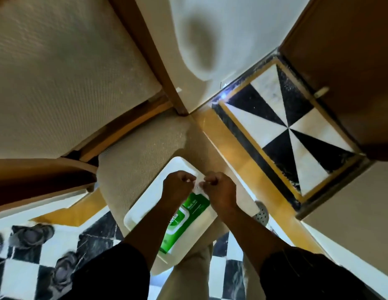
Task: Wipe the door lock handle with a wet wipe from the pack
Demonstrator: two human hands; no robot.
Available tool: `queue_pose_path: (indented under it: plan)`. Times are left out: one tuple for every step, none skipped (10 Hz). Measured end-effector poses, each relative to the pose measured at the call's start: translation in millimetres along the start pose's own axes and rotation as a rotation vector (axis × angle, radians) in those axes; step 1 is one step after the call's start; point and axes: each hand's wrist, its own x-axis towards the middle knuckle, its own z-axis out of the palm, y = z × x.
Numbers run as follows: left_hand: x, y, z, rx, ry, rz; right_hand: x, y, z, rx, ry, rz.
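Observation:
A green wet wipe pack (184,219) lies on a white tray (145,204) that rests on a cushioned chair seat. Above the pack's far end, my left hand (178,187) and my right hand (219,189) are close together, both pinching a small white wipe (198,186) between their fingertips. The wipe is mostly hidden by my fingers. A brown wooden door (340,61) stands at the upper right, with a brass handle (321,92) sticking out from its lower edge.
A beige upholstered chair (69,72) with a wooden frame fills the left. The floor has black and white tiles (286,126) with yellow borders. Dark shoes (32,234) lie at the lower left. A round floor drain (262,211) sits right of the tray.

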Motion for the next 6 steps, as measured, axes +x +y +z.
queue_pose_path:
  plan:
    - [19.0, -11.6, 2.5, 0.022, -0.022, 0.003, 10.0, 14.3, 17.1, -0.108, 0.032, -0.066]
    - [23.1, -16.5, -6.3, 0.090, -0.076, 0.010, 8.3, 17.6, 19.4, -0.225, 0.025, -0.141]
    - [18.8, -12.6, -24.7, 0.138, -0.107, 0.029, -3.8, 9.2, 4.0, -0.298, 0.001, -0.183]
    - [1.4, 12.1, -44.0, 0.232, -0.089, 0.107, -25.2, -7.8, -37.7, -0.305, 0.036, -0.225]
    - [-17.6, 35.5, -54.0, 0.410, -0.083, 0.262, -40.6, -18.9, -81.0, -0.399, 0.075, -0.249]
    - [-49.1, 67.4, -52.2, 0.571, -0.090, 0.449, -64.4, -30.4, -129.5, -0.515, 0.135, -0.232]
